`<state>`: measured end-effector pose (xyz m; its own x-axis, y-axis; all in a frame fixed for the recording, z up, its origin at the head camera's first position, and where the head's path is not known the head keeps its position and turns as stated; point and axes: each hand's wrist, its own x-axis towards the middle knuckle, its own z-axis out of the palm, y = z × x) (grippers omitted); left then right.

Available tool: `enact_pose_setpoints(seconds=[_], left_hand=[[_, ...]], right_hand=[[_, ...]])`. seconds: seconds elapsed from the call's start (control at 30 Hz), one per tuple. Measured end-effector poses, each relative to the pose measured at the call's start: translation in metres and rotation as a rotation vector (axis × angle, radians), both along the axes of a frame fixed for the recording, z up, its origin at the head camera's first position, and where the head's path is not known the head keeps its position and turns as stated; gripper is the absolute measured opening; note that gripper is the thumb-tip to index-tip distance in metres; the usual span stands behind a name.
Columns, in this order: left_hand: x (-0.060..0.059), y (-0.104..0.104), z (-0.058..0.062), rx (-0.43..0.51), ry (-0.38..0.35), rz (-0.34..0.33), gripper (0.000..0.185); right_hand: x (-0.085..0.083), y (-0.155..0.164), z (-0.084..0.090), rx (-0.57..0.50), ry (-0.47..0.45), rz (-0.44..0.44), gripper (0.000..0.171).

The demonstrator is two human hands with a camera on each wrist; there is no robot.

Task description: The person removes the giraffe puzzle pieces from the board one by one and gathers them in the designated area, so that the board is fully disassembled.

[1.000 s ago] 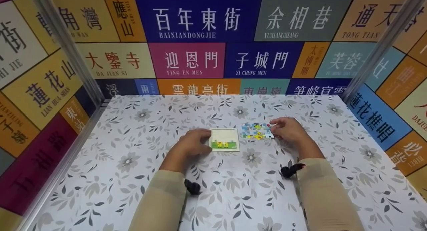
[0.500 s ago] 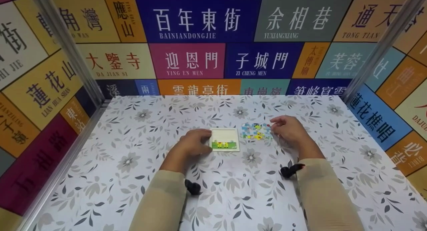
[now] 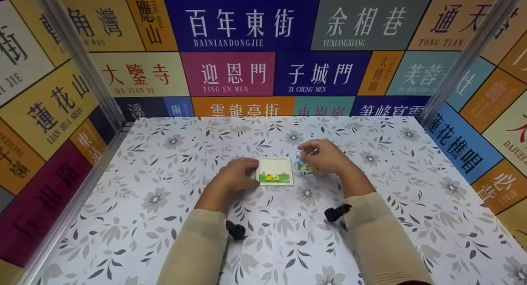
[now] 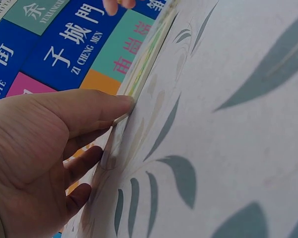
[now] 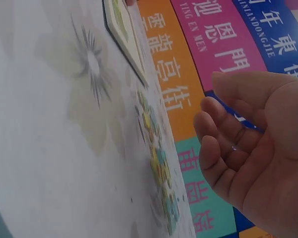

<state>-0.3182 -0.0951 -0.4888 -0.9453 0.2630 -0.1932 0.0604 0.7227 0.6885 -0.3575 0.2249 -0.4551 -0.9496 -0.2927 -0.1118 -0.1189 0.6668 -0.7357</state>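
A small square puzzle tray (image 3: 275, 169) with a cream field and a green strip lies flat on the floral table (image 3: 164, 186). My left hand (image 3: 252, 174) rests at its left edge. In the left wrist view its thumb (image 4: 97, 106) lies straight against the tray's edge (image 4: 145, 62), and the other fingers curl loosely beside it. A pile of blue, yellow and white puzzle pieces (image 3: 301, 164) lies just right of the tray. My right hand (image 3: 308, 150) hovers over this pile and hides most of it. Its fingers (image 5: 213, 126) are loosely bent above the pieces (image 5: 159, 163), with nothing seen between them.
Walls covered in coloured sign panels (image 3: 243, 25) close in the table at the back and on both sides. Metal posts (image 3: 78, 58) stand at the two far corners. Beige sleeves with black wrist mounts (image 3: 236, 230) reach in from the near edge.
My right hand has moved left from the right side of the puzzle pieces to above them. The left hand and the tray have stayed where they were.
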Motion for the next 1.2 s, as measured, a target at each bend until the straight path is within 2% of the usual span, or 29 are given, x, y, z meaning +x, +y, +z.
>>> enact_pose_setpoints(seconds=[0.17,0.4,0.6,0.83,1.07,1.2], left_hand=[[-0.001,0.0,-0.001,-0.015,-0.011,0.003,0.066],[-0.005,0.0,-0.002,-0.073,0.107,-0.08,0.063],[-0.006,-0.003,0.001,-0.058,0.099,-0.09,0.061],[-0.006,-0.005,0.001,-0.054,0.103,-0.083,0.062],[-0.004,-0.002,-0.001,-0.044,0.055,-0.052,0.063],[-0.004,-0.001,0.0,-0.056,0.059,-0.054,0.064]], right_hand=[[0.002,-0.035,0.0,-0.004,-0.004,0.05,0.042],[0.003,-0.074,-0.001,-0.075,0.01,0.14,0.042],[0.005,-0.1,-0.002,-0.142,0.007,0.202,0.043],[0.006,-0.108,-0.006,-0.149,-0.011,0.186,0.04],[0.006,-0.103,-0.02,-0.111,-0.064,0.161,0.038],[0.005,-0.102,-0.026,-0.082,-0.083,0.172,0.038]])
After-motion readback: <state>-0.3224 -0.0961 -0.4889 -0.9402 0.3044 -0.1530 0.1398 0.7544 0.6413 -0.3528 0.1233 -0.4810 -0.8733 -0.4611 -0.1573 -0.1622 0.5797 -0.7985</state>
